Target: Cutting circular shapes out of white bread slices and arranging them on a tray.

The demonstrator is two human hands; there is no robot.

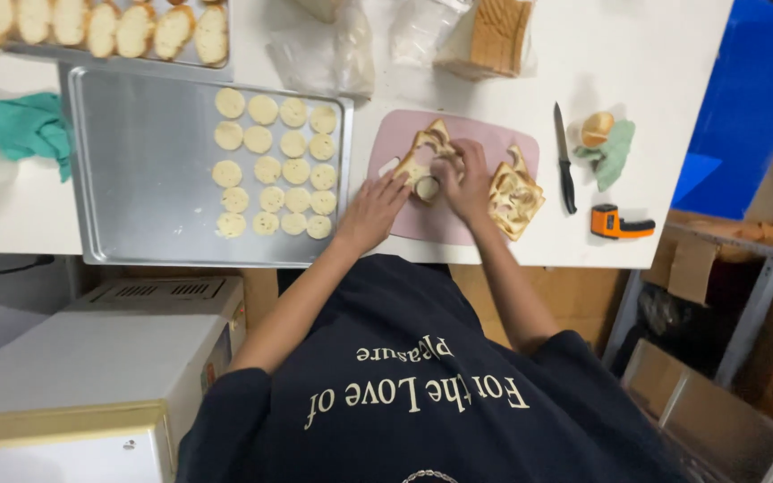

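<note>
A pink cutting board (458, 224) lies on the white table, bearing a bread slice (428, 148) with round holes cut out of it. My left hand (373, 210) rests flat on the board's left side, fingers touching the slice's edge. My right hand (465, 179) presses down on a small round cutter (427, 188) set on the slice. A stack of bread slices with holes (515, 199) sits on the board's right side, next to my right hand.
A metal baking tray (145, 179) to the left holds several round bread discs (277, 165). Another tray of sliced bread (100, 27) lies behind it. A teal cloth (24, 125), bagged bread (494, 36), black knife (565, 165) and orange thermometer gun (619, 222) lie around.
</note>
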